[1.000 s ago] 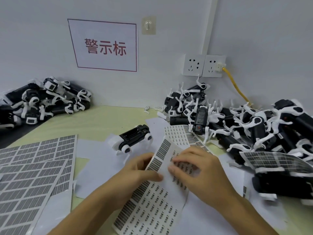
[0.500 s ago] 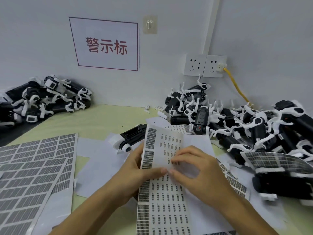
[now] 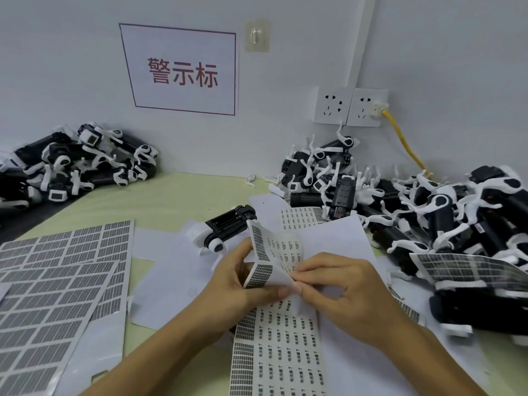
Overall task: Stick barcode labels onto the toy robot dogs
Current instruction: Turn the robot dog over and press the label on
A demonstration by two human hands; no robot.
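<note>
The left hand (image 3: 245,284) gripped the curled-over top of a barcode label sheet (image 3: 274,347), thumb on the front and fingers behind, bending the strip back on itself. The right hand (image 3: 340,295) pinched at the fold with thumb and forefinger, apparently working a single label free, though the label itself was too small to make out. The rest of the sheet ran down toward the person, lying flat on the white papers (image 3: 160,267) that covered the yellow-green table (image 3: 160,201).

Just beyond the hands, up and slightly left of the fold, one toy robot dog (image 3: 228,227) lay alone on its side. Its long axis ran diagonally, from near-left to far-right, with a white leg joint nearest the hands. The left hand was the nearer of the two, so it would likely steady the dog while the right brought the label across.

Farther out, a heap of toy dogs (image 3: 414,207) filled the right side and a smaller pile of dogs (image 3: 83,164) sat at far left. Spent label sheets (image 3: 57,281) lay at near left. On the wall hung a red-lettered sign (image 3: 183,72) and two sockets (image 3: 351,107).
</note>
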